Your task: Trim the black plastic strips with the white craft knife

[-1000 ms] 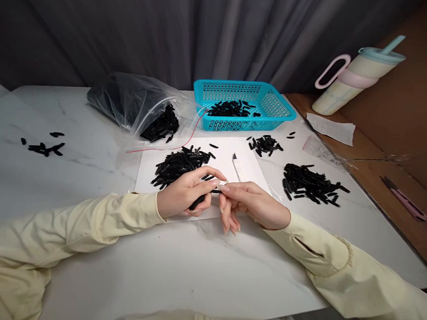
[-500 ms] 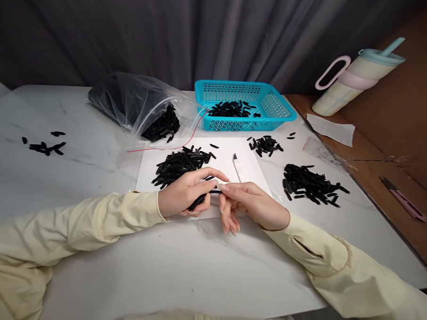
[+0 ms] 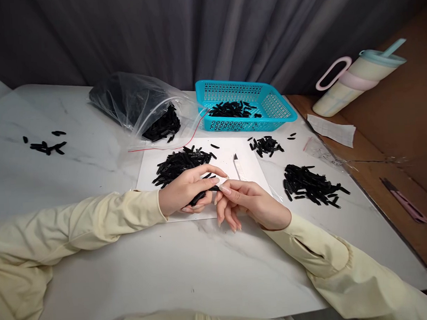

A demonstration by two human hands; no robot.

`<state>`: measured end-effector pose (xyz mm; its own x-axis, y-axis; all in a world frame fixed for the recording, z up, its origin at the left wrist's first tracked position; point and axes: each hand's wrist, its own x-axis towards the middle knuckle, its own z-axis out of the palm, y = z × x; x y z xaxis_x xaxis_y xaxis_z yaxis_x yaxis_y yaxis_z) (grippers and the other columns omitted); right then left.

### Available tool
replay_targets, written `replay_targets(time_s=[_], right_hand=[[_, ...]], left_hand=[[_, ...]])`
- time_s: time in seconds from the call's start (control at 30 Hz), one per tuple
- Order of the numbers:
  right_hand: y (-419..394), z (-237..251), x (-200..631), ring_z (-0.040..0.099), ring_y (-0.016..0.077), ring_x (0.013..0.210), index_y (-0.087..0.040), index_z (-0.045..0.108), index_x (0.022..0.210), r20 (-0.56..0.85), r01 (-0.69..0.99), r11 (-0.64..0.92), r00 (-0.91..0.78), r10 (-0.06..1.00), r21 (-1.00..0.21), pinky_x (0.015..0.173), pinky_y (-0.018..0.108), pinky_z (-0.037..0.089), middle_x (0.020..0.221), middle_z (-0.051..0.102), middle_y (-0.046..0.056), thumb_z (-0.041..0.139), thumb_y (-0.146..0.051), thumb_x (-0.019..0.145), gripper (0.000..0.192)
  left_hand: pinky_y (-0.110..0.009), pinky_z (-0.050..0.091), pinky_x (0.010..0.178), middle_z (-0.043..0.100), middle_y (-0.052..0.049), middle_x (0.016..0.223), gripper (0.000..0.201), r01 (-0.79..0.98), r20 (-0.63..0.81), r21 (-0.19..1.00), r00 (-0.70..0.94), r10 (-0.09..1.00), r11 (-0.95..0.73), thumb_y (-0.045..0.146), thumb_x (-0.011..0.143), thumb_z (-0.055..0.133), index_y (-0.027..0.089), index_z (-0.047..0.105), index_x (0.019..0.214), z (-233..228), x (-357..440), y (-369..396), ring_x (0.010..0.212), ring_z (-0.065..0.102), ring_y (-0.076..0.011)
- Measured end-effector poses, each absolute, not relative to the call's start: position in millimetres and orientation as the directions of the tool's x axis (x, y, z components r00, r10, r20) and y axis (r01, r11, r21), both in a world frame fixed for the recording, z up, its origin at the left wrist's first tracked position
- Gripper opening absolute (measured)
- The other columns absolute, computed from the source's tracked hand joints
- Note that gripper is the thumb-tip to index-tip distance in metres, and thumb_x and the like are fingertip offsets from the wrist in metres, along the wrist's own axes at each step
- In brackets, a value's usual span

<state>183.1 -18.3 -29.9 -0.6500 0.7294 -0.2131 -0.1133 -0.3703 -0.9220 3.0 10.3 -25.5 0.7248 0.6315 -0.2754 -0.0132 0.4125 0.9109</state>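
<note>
My left hand (image 3: 188, 191) is curled around several slim black pieces (image 3: 198, 198), with its thumb and index finger reaching toward my right hand. My right hand (image 3: 250, 201) pinches the end of one narrow black piece (image 3: 212, 189) between thumb and forefinger, its other fingers hanging loosely bent. The fingertips of both hands almost meet over a white sheet (image 3: 148, 177). Just beyond my left hand lies a heap of black pieces (image 3: 180, 164) on the sheet. A craft knife with a white-wrapped handle (image 3: 239, 168) rests beyond my right hand, its dark blade pointing away.
A turquoise basket (image 3: 250, 125) and an open clear bag (image 3: 126, 95) at the back hold more black pieces. Smaller piles (image 3: 308, 184) sit at right, a few pieces (image 3: 48, 148) at left. A tumbler (image 3: 355, 85), paper slip (image 3: 332, 130) and pink-handled tool (image 3: 406, 201) are far right.
My right fingertips have shifted slightly up and left, and its lower fingers have curled a little. The black pieces in my left hand are turned slightly differently.
</note>
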Motion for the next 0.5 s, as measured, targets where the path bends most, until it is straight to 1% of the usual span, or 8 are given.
replay_targets(time_s=[0.5], right_hand=[[-18.4,-31.1,184.6,0.056,0.0085,0.043,-0.014,0.052,0.086,-0.211,-0.1,-0.357,-0.65,0.731,-0.929,0.037,0.017,0.043,0.067,0.065,0.004,0.054,-0.037,0.087,0.023]], left_hand=[[-0.009,0.019,0.027,0.038,0.011,0.036,0.015,-0.039,-0.276,0.903,0.711,0.647,0.429,0.024,0.088,0.045,0.019,0.046,0.102,-24.7,1.9,10.3,0.025,0.022,-0.0023]])
